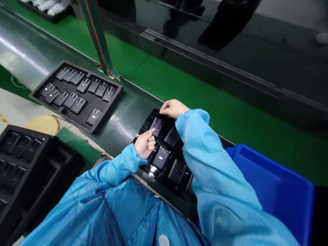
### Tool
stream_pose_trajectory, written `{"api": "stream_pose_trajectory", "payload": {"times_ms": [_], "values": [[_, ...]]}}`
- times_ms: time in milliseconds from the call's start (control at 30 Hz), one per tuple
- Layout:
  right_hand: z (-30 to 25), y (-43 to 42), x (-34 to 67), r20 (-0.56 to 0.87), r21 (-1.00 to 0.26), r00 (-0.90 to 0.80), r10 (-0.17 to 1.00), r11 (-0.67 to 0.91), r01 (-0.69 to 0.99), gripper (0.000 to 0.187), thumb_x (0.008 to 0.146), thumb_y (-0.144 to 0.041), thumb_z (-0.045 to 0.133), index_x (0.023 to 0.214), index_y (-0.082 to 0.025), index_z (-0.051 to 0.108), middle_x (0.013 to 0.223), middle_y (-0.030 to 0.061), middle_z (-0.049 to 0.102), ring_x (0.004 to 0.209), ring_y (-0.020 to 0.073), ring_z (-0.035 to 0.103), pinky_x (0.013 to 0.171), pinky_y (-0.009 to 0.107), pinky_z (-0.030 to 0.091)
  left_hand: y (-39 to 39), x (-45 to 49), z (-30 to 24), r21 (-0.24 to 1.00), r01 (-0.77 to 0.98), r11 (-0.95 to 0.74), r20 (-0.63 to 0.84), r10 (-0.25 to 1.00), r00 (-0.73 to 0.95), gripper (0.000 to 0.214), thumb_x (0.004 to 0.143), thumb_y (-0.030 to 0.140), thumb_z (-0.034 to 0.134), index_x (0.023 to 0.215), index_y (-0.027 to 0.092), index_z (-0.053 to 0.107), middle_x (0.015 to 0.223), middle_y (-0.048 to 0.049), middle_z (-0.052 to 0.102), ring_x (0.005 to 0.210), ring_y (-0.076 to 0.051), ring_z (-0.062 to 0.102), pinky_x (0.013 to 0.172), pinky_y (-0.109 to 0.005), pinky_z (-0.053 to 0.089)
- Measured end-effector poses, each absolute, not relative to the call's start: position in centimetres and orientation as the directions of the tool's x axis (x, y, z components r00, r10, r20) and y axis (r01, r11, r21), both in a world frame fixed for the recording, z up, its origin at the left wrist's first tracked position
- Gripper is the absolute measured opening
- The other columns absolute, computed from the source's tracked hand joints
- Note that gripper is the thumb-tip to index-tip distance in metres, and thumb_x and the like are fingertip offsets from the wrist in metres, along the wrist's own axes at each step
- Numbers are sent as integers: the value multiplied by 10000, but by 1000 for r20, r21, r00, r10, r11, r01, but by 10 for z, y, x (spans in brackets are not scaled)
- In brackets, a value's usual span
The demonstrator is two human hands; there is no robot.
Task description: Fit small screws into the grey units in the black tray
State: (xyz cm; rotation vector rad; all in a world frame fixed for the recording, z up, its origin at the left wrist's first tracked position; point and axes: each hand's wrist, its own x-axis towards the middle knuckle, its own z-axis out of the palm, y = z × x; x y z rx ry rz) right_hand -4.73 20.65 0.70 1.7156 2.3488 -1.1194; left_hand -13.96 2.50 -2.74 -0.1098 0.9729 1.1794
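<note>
A glossy black tray (151,169) lies on the dark green work surface in front of me, with several black rectangular modules in it. My left hand (145,143) has its fingers curled, and the index fingertip touches the lower edge of a module (157,125) in the tray's far left part. Nearer to me sits another module (161,157) with a white logo. At the tray's far edge, my right hand (174,108) is closed in a pinch; what its fingertips hold, if anything, is hidden. My right sleeve covers part of the tray.
A dark foam tray (94,128) with several similar modules rests to the left. Stacked foam trays (48,136) stand at lower left. A blue bin (276,164) is at the right. A green upright post (98,41) rises behind the work surface.
</note>
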Motion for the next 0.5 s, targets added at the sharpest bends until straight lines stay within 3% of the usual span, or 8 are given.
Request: {"api": "stream_pose_trajectory", "payload": {"times_ms": [100, 167, 233, 333, 400, 500], "values": [[34, 161, -1, -225, -669, -330, 917, 101, 736, 86, 839, -271, 643, 818, -190, 665, 769, 10, 662, 688, 134, 574, 706, 289, 487, 23, -152, -23, 455, -762, 460, -657, 751, 61, 225, 1020, 155, 462, 1163, 121, 633, 590, 103, 243, 408, -28, 162, 383, -113, 112], [40, 114, 35, -84, -879, -263, 961, 52, 473, 145, 840, -332, 640, 869, -193, 668, 821, 26, 673, 737, 156, 604, 699, 299, 509, 23, -167, -21, 513, -712, 480, -631, 773, 65, 208, 1008, 170, 491, 1131, 120, 652, 585, 104, 224, 416, -33, 146, 379, -121, 116], [32, 59, 65, -80, -956, -144, 986, -35, 291, 208, 835, -397, 671, 932, -212, 674, 890, 32, 693, 810, 177, 641, 772, 335, 546, 24, -186, -20, 594, -644, 481, -605, 796, 37, 178, 992, 193, 522, 1095, 131, 653, 579, 106, 206, 425, -39, 129, 380, -128, 126], [-2, -15, 92, -165, -966, 32, 986, -168, 199, 305, 826, -415, 697, 1079, -248, 659, 1135, 69, 705, 1104, 236, 660, 993, 442, 534, 31, -217, -24, 738, -498, 455, -549, 834, -53, 144, 955, 260, 583, 1052, 160, 622, 568, 116, 175, 435, -42, 106, 392, -132, 124], [-32, -49, 100, -166, -953, 194, 967, -207, 221, 410, 831, -441, 678, 1193, -260, 615, 1339, 99, 627, 1305, 263, 571, 1144, 521, 437, 37, -232, -31, 820, -359, 446, -511, 853, -105, 199, 903, 316, 650, 1033, 173, 604, 550, 126, 177, 433, -39, 106, 403, -133, 116], [-70, -72, 107, -117, -913, 425, 897, -265, 309, 594, 821, -445, 650, 1352, -231, 492, 1538, 161, 449, 1474, 296, 399, 1246, 575, 290, 43, -247, -44, 876, -98, 473, -482, 865, -138, 319, 813, 388, 720, 1013, 166, 609, 516, 133, 222, 417, -39, 144, 411, -150, 108]]}}
